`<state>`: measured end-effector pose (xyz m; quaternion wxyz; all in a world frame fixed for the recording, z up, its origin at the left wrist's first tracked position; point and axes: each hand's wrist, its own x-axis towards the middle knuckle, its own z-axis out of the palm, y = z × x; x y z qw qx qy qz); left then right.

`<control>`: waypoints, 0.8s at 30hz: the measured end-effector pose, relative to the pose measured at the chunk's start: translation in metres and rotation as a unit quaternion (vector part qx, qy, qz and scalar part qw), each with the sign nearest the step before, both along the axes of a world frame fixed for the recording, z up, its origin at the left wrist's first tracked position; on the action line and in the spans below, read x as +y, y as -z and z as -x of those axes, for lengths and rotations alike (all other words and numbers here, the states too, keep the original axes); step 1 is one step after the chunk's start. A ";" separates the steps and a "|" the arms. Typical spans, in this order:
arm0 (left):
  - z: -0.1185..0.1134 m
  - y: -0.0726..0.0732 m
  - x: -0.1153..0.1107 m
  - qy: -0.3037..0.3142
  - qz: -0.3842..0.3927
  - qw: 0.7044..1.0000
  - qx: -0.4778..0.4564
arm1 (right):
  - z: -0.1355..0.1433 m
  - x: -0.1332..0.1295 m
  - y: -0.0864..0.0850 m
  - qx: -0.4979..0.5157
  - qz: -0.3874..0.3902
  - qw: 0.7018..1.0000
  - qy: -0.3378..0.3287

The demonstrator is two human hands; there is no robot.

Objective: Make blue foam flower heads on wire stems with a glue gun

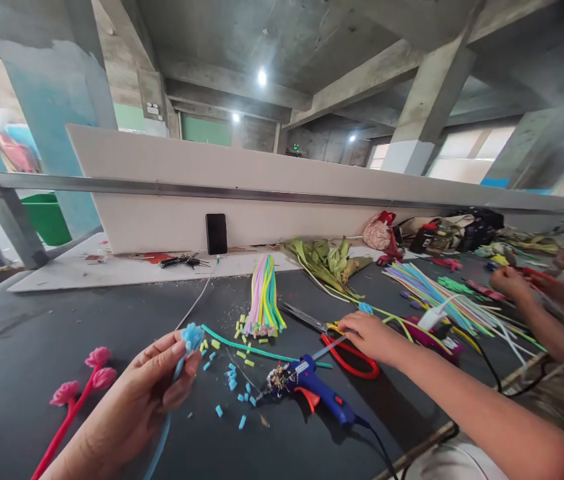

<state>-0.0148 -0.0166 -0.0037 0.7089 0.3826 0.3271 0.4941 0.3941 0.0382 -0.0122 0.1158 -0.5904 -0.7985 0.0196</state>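
My left hand (162, 373) pinches a small light-blue fuzzy flower (193, 337) between thumb and fingers, its blue stem (161, 443) hanging below the palm. My right hand (369, 337) is over the red-and-yellow handles of the scissors (352, 363), fingers curled down together; whatever is under the fingertips is hidden. Just behind those fingers shows another light-blue fuzzy piece (366, 308). Between the hands lies a blue glue gun (325, 390) with an orange trigger and a crusted nozzle. Short blue cut pieces (232, 383) are scattered beside it, near a teal fuzzy stem (247, 347).
A bundle of pastel fuzzy stems (265, 293) stands behind. Pink fuzzy flowers (97, 367) lie at left. Dried leaves (329, 263), a phone (216, 234) and keys (187, 261) line the back. More stems (437, 290) and another person's hands (512, 283) are at right.
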 end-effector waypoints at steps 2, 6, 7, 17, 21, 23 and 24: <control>0.000 0.000 0.000 0.006 -0.006 1.000 0.004 | 0.001 -0.004 -0.004 -0.032 0.003 0.999 -0.017; -0.002 -0.002 -0.002 -0.003 0.009 1.000 0.003 | 0.002 -0.022 -0.010 -0.069 -0.002 0.997 -0.029; -0.003 -0.003 -0.003 -0.004 0.011 1.000 0.004 | 0.003 -0.027 -0.011 -0.073 0.000 0.997 -0.031; -0.005 -0.002 -0.003 0.015 -0.005 1.000 0.018 | 0.001 -0.030 -0.012 -0.064 0.055 0.996 -0.007; -0.007 0.003 0.000 0.002 -0.006 1.000 0.011 | 0.001 -0.001 -0.003 -0.043 0.057 0.997 0.024; -0.009 0.006 0.002 0.009 -0.008 1.000 0.006 | 0.002 0.012 0.000 -0.034 0.053 0.997 0.035; -0.009 0.007 0.003 0.012 -0.012 1.000 0.005 | 0.002 0.017 0.001 -0.031 0.046 0.998 0.043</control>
